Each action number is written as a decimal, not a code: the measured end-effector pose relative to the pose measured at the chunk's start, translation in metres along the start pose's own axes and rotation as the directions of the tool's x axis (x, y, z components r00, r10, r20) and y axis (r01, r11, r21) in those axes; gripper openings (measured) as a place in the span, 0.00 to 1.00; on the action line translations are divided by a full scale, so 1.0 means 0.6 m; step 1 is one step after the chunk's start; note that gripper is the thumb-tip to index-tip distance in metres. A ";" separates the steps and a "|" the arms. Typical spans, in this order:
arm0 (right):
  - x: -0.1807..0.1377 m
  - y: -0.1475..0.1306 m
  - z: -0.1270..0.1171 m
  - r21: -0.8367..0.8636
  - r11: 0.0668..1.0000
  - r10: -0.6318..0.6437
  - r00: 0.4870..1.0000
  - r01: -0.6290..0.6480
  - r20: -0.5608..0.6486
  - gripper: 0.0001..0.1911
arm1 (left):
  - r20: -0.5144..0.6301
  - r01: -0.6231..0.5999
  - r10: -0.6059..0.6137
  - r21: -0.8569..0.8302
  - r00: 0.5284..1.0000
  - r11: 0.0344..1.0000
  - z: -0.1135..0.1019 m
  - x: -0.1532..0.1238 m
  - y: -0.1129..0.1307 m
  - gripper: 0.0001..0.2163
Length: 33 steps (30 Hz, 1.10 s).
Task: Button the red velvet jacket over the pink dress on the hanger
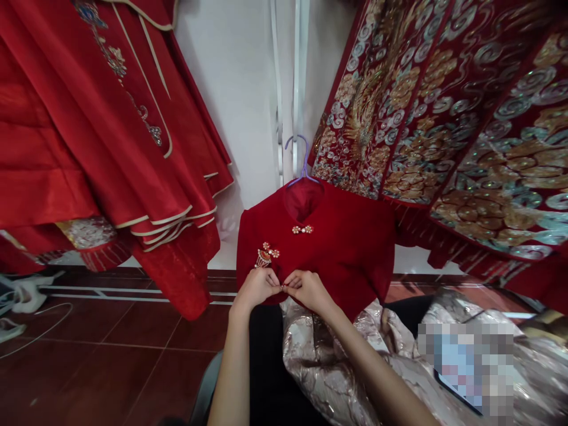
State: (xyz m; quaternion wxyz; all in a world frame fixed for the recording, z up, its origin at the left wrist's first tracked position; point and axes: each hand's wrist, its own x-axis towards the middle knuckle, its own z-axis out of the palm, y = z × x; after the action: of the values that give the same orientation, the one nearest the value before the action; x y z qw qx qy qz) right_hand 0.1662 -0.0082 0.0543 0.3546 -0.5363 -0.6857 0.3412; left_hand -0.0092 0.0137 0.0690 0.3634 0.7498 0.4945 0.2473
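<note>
No readable text, labels, brands, numbers or signs. Phone [461,378] screen is covered by pixel blocks, nothing legible. No lettering can be made out on red top [341,248], purple hanger [306,160] or embroidered garment [444,118] at right.

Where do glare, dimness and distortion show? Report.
Head view, right: apparent stretching of the dark-red embroidered garment; head view, bottom: glints on silvery brocade fabric, mosaic over the rectangular phone; head view, lower left: dim red tiled floor.
</note>
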 end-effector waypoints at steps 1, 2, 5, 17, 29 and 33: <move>0.001 0.001 -0.004 0.007 1.000 0.003 1.000 -0.004 0.011 0.07 | -0.004 -0.004 0.004 -0.041 1.000 0.999 0.000 0.001 -0.002 0.08; 0.001 0.003 -0.009 0.015 1.000 0.012 0.999 -0.012 0.031 0.07 | -0.025 -0.015 0.013 -0.088 1.000 0.996 0.001 0.002 -0.004 0.10; 0.000 0.007 -0.033 0.058 0.997 0.047 0.986 -0.057 0.158 0.09 | -0.238 -0.058 -0.001 -0.242 0.971 0.969 0.005 0.012 -0.005 0.16; -0.027 -0.026 -0.118 0.217 0.975 -0.062 0.888 -0.043 0.455 0.14 | -0.254 -0.105 -0.341 -0.910 0.905 0.400 0.019 0.024 0.023 0.14; -0.031 -0.025 -0.132 0.234 0.972 -0.092 0.876 -0.024 0.474 0.14 | -0.245 -0.099 -0.326 -0.909 0.913 0.406 0.029 0.032 0.024 0.12; -0.031 -0.027 -0.129 0.232 0.973 -0.099 0.876 -0.015 0.472 0.13 | -0.256 -0.093 -0.351 -0.903 0.901 0.420 0.030 0.031 0.030 0.14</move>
State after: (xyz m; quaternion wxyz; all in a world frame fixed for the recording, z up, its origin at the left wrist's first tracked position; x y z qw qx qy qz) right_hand 0.2273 -0.0228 0.1057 0.2400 -0.3752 -0.7199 0.5323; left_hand 0.0212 0.0209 0.0726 0.6128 0.3278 0.4069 0.5929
